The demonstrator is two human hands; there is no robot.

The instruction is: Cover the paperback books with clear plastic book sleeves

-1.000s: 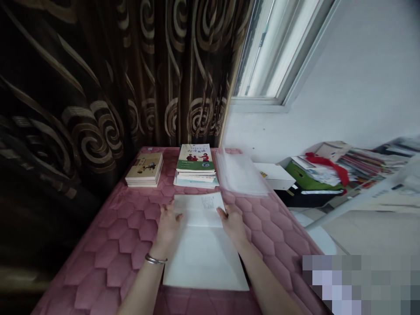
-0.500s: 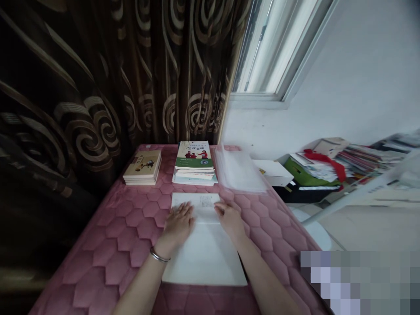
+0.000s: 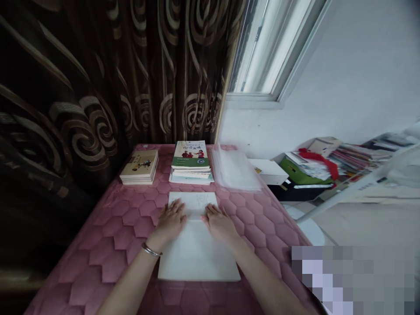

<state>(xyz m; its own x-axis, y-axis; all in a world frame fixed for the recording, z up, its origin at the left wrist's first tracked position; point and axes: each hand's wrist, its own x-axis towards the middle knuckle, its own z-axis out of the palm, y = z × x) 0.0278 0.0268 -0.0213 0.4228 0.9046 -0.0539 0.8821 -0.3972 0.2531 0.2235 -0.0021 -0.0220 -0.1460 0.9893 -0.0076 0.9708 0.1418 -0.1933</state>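
A white book [image 3: 198,256] lies on the pink quilted cover, its lower part blank and pale. Across its far end is a strip with small print [image 3: 201,200], set off by a crosswise edge. My left hand [image 3: 172,217], with a silver bangle at the wrist, lies flat on the left side of that strip, fingers spread. On the right side, my right hand [image 3: 218,218] rests with its fingers stretched out over the strip. Neither hand grips anything. Whether a clear sleeve covers the book, I cannot tell.
Beyond the book stand a stack of tan books [image 3: 139,166] and a stack topped by a green-and-white book [image 3: 190,155]. Clear plastic sheets [image 3: 238,170] lie right of them. A white box [image 3: 269,171] and piled papers [image 3: 303,164] are past the right edge. A patterned curtain [image 3: 147,65] hangs behind.
My right hand has gone from bent, pinched fingers at the strip's right edge to lying flat on it. My left hand stays spread on the left side. The view has shifted slightly.
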